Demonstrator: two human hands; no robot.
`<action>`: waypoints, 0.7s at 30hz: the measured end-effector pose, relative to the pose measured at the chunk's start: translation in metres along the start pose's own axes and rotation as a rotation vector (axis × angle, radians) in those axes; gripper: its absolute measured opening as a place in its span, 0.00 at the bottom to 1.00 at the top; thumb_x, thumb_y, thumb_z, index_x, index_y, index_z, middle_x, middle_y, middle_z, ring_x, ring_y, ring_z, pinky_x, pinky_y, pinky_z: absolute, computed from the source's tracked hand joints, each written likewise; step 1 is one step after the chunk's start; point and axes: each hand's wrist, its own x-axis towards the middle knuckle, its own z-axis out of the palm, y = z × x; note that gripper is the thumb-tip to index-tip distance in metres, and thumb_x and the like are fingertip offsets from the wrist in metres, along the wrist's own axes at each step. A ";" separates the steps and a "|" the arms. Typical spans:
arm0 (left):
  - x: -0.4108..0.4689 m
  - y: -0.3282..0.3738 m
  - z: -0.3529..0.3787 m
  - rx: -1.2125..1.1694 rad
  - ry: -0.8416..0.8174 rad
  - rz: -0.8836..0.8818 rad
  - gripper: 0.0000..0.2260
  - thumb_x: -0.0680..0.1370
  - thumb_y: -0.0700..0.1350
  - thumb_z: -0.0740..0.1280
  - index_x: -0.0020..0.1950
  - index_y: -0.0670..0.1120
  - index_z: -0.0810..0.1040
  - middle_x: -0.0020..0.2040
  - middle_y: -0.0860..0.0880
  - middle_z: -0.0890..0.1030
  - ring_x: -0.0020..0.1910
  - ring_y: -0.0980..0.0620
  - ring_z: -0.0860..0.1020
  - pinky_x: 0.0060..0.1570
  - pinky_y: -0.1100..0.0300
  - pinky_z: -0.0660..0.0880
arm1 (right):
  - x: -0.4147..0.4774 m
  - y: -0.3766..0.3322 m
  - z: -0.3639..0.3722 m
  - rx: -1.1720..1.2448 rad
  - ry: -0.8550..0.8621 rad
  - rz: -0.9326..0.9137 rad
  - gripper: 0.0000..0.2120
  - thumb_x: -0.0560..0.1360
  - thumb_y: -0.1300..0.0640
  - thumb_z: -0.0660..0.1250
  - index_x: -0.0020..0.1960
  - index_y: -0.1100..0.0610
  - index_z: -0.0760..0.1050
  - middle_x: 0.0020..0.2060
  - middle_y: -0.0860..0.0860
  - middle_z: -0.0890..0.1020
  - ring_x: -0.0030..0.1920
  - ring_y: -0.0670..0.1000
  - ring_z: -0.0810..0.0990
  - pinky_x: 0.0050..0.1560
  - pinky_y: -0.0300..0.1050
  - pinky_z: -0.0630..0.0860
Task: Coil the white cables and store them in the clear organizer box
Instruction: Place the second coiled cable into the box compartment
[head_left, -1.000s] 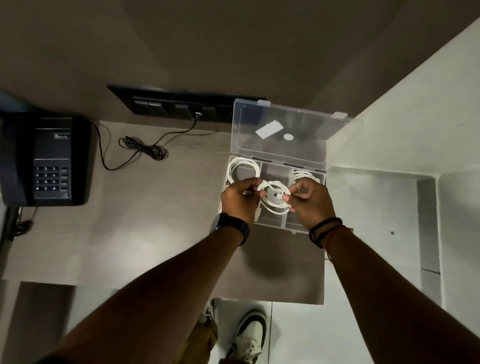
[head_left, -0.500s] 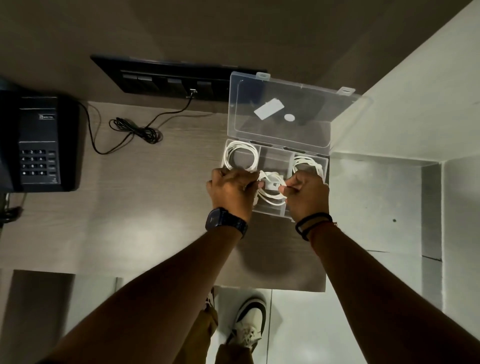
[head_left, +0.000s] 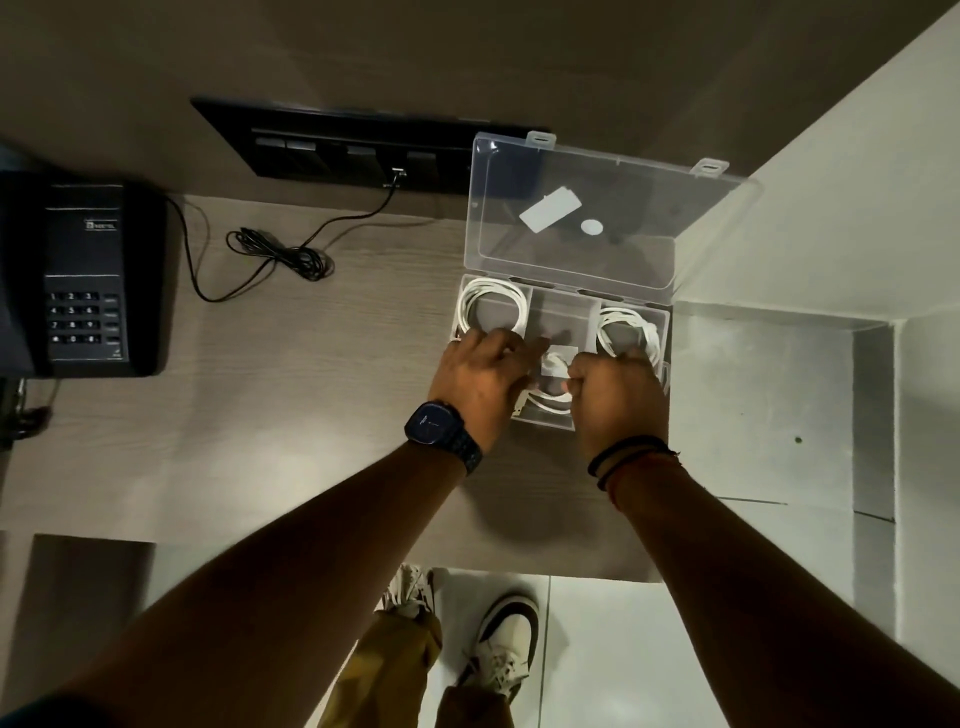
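The clear organizer box (head_left: 563, 310) lies on the wooden desk with its lid (head_left: 582, 218) standing open at the back. One coiled white cable (head_left: 488, 301) rests in the left compartment and another coiled white cable (head_left: 626, 330) in the right one. My left hand (head_left: 478, 379) and my right hand (head_left: 615, 397) both hold a third coiled white cable (head_left: 548, 397) low inside the middle compartment, knuckles up. My fingers hide most of that coil.
A black desk phone (head_left: 83, 280) sits at the left edge. Its black cord (head_left: 280, 254) lies bundled on the desk and runs to a black socket panel (head_left: 358, 150) on the wall. The desk's front edge is near my shoes; its right edge runs beside the box.
Both hands have lowered the third coil from above the box down into the middle compartment. My fingers have closed in over it.
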 end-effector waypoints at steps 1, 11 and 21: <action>0.000 -0.001 0.000 0.019 0.002 0.046 0.17 0.68 0.38 0.74 0.56 0.46 0.82 0.44 0.44 0.83 0.41 0.40 0.79 0.38 0.49 0.77 | 0.000 0.000 0.000 -0.057 -0.018 -0.010 0.10 0.76 0.61 0.60 0.51 0.58 0.80 0.48 0.59 0.81 0.50 0.58 0.80 0.49 0.45 0.74; 0.017 0.005 -0.006 0.139 -0.149 0.038 0.13 0.74 0.47 0.61 0.49 0.49 0.84 0.44 0.47 0.84 0.46 0.39 0.79 0.43 0.49 0.74 | -0.004 0.001 0.003 -0.388 -0.153 -0.169 0.15 0.77 0.63 0.54 0.58 0.61 0.77 0.58 0.59 0.76 0.67 0.63 0.65 0.64 0.54 0.68; 0.020 0.006 -0.006 0.021 -0.186 0.003 0.07 0.70 0.41 0.70 0.46 0.43 0.85 0.45 0.43 0.85 0.47 0.37 0.80 0.47 0.47 0.77 | -0.002 0.001 0.010 -0.118 0.031 0.063 0.10 0.75 0.58 0.64 0.47 0.60 0.83 0.57 0.60 0.76 0.58 0.62 0.73 0.51 0.51 0.74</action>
